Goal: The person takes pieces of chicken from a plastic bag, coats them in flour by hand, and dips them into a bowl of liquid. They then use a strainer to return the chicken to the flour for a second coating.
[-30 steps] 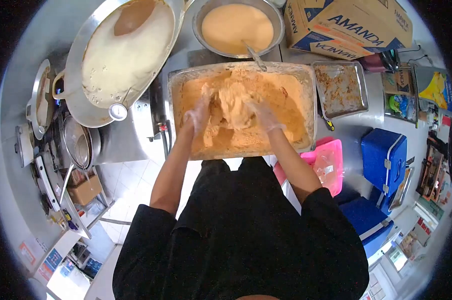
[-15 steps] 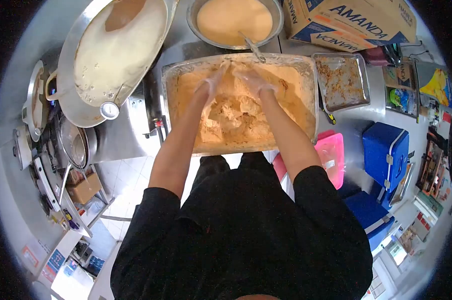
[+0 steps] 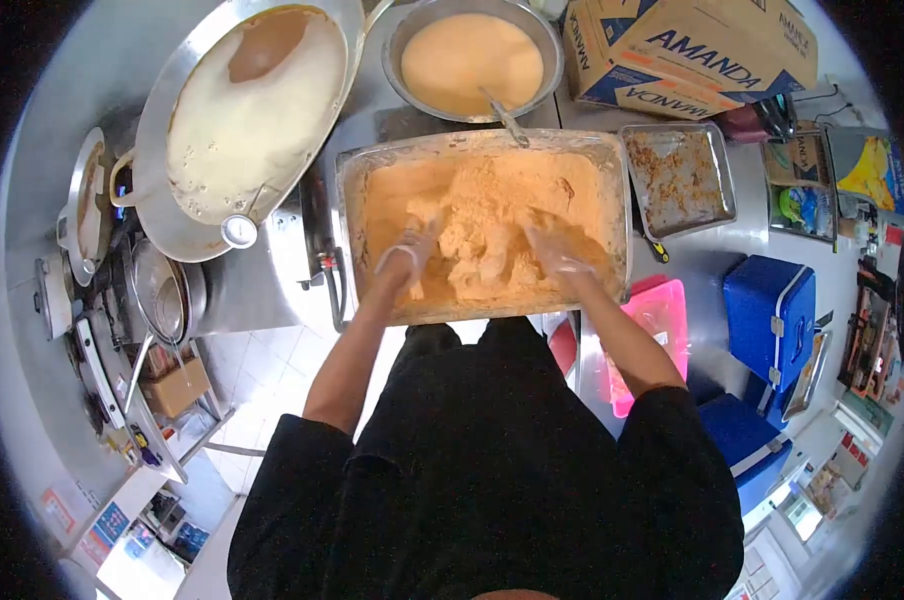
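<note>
A clear tub (image 3: 615, 180) of orange-tinted flour (image 3: 392, 185) stands in front of me. Lumpy flour-coated pieces (image 3: 477, 245) are heaped in its middle; what lies under the coating I cannot make out. At the heap's left side is my left hand (image 3: 412, 250), in a see-through glove, its fingers stretched out and dusted with flour. My right hand (image 3: 557, 248), gloved the same way, is at the right side, fingers extended, somewhat blurred and partly in the flour. The hands are apart, with the pieces between them.
Behind the tub sits a metal bowl of orange batter (image 3: 472, 65) with a utensil handle (image 3: 507, 118). A wide pan of foamy oil (image 3: 242, 150) with a thermometer (image 3: 239, 231) is at left. To the right are a crumb-strewn tray (image 3: 677, 175), a cardboard box (image 3: 687, 50) and a pink bin (image 3: 672, 320).
Both hands have come from the tub's far side toward me and spread apart. The heap between them has changed shape, with loose flour piled behind it. The camera view has shifted slightly.
</note>
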The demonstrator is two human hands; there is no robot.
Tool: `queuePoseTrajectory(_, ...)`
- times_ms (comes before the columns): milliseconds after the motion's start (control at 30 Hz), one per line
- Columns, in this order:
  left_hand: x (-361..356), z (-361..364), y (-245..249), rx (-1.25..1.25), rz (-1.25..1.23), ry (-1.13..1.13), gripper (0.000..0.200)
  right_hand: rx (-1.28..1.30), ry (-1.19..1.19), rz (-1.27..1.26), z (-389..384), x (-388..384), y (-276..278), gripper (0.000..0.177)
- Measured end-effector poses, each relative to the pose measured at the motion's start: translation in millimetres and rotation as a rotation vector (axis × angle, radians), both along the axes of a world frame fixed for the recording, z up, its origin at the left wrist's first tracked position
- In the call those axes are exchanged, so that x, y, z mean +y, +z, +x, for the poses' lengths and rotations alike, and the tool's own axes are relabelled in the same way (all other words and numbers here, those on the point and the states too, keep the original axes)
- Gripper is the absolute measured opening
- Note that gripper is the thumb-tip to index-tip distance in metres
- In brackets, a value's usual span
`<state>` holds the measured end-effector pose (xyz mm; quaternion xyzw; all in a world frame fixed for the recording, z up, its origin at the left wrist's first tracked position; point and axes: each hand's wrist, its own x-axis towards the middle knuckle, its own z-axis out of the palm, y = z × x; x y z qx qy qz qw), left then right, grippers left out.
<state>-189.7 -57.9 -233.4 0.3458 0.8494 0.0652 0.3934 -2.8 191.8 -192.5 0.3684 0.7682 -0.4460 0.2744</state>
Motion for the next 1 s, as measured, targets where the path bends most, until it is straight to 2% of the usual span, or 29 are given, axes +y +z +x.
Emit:
queuePoseTrajectory(33, 17, 10, -1, -0.202, -0.043, 0.233, 0.077, 0.009, -0.164, -0.09, -5, -17, -7, 0.092)
queuePoseTrajectory(67, 31, 15, 11, -0.201, -0.042, 0.231, 0.077, 0.01, -0.166, -0.089, -22, -27, 9, 0.092)
queuePoseTrajectory(133, 50, 16, 50, -0.586, 0.088, 0.668, 0.078, -0.218, -0.227, -0.138, -55, -37, 55, 0.094)
queuePoseTrajectory(167, 51, 12, 27, -0.582, 0.09, 0.666, 0.078, -0.213, -0.228, -0.137, -58, -35, 43, 0.094)
queuePoseTrajectory(233, 51, 6, -41, -0.801, 0.493, 0.942, 0.074, -0.019, -0.578, -0.438, -54, -33, 7, 0.085)
queuePoseTrajectory(267, 56, 1, -29, -0.805, 0.489, 0.942, 0.074, -0.023, -0.581, -0.438, -53, -30, -1, 0.085)
queuePoseTrajectory(333, 58, -9, 7, -0.804, 0.564, 0.918, 0.071, 0.283, -0.848, -0.733, -48, -29, -12, 0.072)
queuePoseTrajectory(367, 56, -13, 37, -0.799, 0.566, 0.921, 0.071, 0.285, -0.843, -0.736, -45, -30, -7, 0.072)
queuePoseTrajectory(433, 48, -18, 88, -0.721, 0.575, 0.801, 0.065, 0.724, -0.635, -0.38, -34, -29, 13, 0.062)
queuePoseTrajectory(467, 32, -23, 63, -0.723, 0.575, 0.797, 0.065, 0.724, -0.638, -0.377, -27, -20, 8, 0.062)
queuePoseTrajectory(500, 8, -30, 15, -0.794, 0.778, 0.863, 0.064, 0.6, -0.698, -0.434, -19, -6, -2, 0.062)
queuePoseTrajectory(533, -4, -34, -10, -0.86, 0.984, 0.927, 0.063, 0.475, -0.755, -0.491, -13, 5, -7, 0.062)
queuePoseTrajectory(567, -3, -33, 11, -0.858, 0.988, 0.923, 0.063, 0.48, -0.754, -0.489, -13, 10, 7, 0.062)
queuePoseTrajectory(633, -9, -26, 52, -0.369, 0.359, 0.576, 0.07, 0.047, -0.355, 0.168, -12, 21, 33, 0.06)
queuePoseTrajectory(667, -5, -20, 50, -0.369, 0.36, 0.576, 0.07, 0.359, -0.294, 0.041, 12, 36, -66, 0.066)
queuePoseTrajectory(733, 8, -1, 40, -0.192, 0.001, 0.436, 0.079, 0.942, -0.137, -0.478, 57, 62, -250, 0.079)
queuePoseTrajectory(767, 17, 3, 31, -0.191, 0.001, 0.438, 0.079, 0.633, -0.233, -0.326, 27, 42, -191, 0.082)
queuePoseTrajectory(833, 36, 4, 18, -0.441, 0.159, 0.463, 0.085, -0.061, -0.367, -0.148, -43, -6, -43, 0.089)
queuePoseTrajectory(867, 48, 4, 18, -0.441, 0.158, 0.465, 0.085, -0.062, -0.365, -0.149, -61, -21, -16, 0.089)
queuePoseTrajectory(933, 70, 2, 29, -0.68, 0.327, 0.653, 0.086, 0.118, -0.636, -0.512, -78, -38, 12, 0.09)
queuePoseTrajectory(967, 76, 3, 47, -0.68, 0.327, 0.649, 0.086, 0.12, -0.639, -0.51, -78, -35, 0, 0.09)
queuePoseTrajectory(1000, 81, 4, 71, -0.616, 0.387, 0.755, 0.08, 0.209, -0.622, -0.472, -78, -29, -20, 0.097)
